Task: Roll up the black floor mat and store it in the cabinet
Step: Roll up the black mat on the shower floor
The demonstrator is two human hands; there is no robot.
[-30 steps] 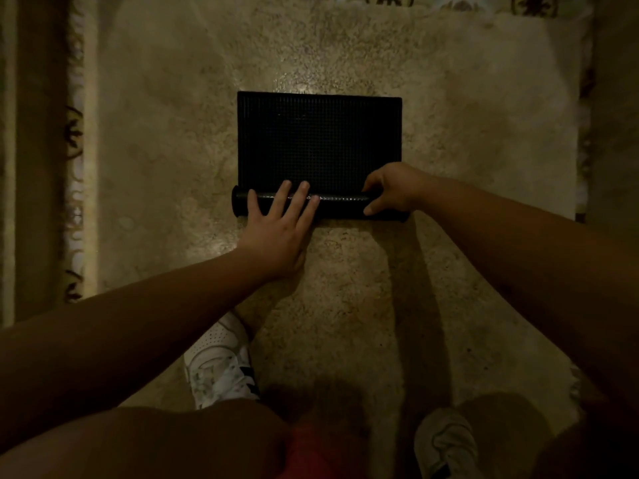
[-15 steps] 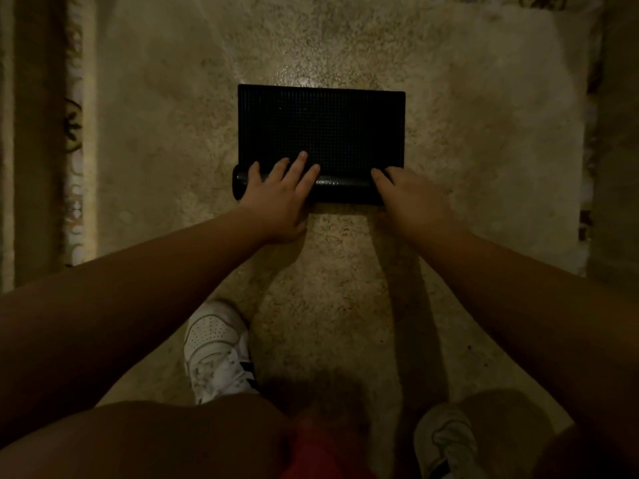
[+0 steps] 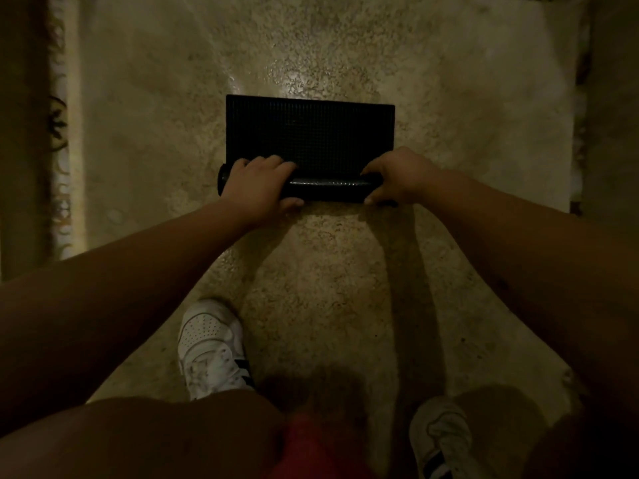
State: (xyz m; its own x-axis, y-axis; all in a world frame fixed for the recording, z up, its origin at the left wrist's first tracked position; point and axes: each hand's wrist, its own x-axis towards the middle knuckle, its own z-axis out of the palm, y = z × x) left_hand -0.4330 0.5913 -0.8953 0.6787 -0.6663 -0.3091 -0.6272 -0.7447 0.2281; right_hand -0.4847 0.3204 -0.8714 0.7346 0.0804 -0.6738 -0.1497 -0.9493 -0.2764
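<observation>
The black floor mat [image 3: 311,133] lies on a pale shaggy carpet in dim light. Its near edge is wound into a tight roll [image 3: 330,188], and the far part still lies flat. My left hand [image 3: 261,186] wraps over the left end of the roll, fingers curled on top and thumb on the near side. At the right end, my right hand [image 3: 397,179] grips the roll the same way. No cabinet is in view.
The pale carpet [image 3: 345,288] ends at a patterned border [image 3: 60,133] on the left and a dark edge [image 3: 584,133] on the right. My two white shoes [image 3: 212,347] [image 3: 441,440] stand on the carpet just behind the mat.
Both hands went from lying flat with spread fingers on the roll to curling around it. The roll has grown thicker and the flat part of the mat shorter.
</observation>
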